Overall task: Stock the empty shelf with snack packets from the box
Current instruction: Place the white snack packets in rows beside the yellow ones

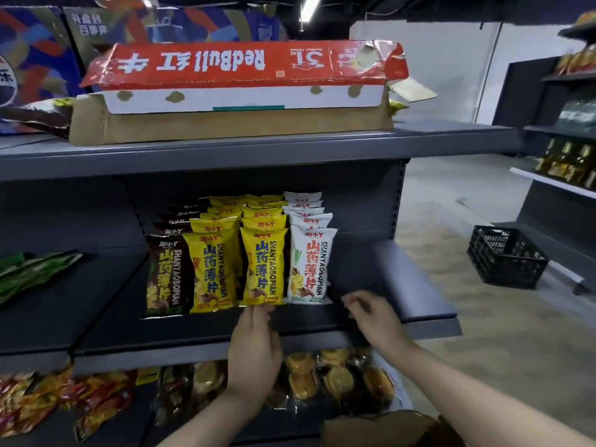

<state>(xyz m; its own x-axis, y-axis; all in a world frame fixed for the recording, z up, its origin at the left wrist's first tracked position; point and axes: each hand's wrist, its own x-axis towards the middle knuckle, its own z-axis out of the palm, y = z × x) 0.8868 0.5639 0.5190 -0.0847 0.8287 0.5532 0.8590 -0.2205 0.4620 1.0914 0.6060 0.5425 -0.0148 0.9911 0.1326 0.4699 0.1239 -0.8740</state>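
On the dark grey middle shelf (pixel 403 285) stand rows of snack packets: a brown row (pixel 164 279), two yellow rows (pixel 211 272) (pixel 263 266) and a white row (pixel 309 266). My left hand (pixel 254 350) reaches up with its fingertips at the bottom edge of the front yellow packet in the right yellow row. My right hand (pixel 371 314) hovers over the shelf just right of the white row, fingers loosely curled, holding nothing I can see. A corner of a brown cardboard box (pixel 387 427) shows at the bottom edge.
A Red Bull carton (pixel 245 75) lies on flattened cardboard on the top shelf. Green packets (pixel 29 272) lie at the left of the middle shelf. The lower shelf holds red packets (pixel 48 401) and wrapped pastries (pixel 335 375). A black crate (pixel 506 256) sits on the aisle floor.
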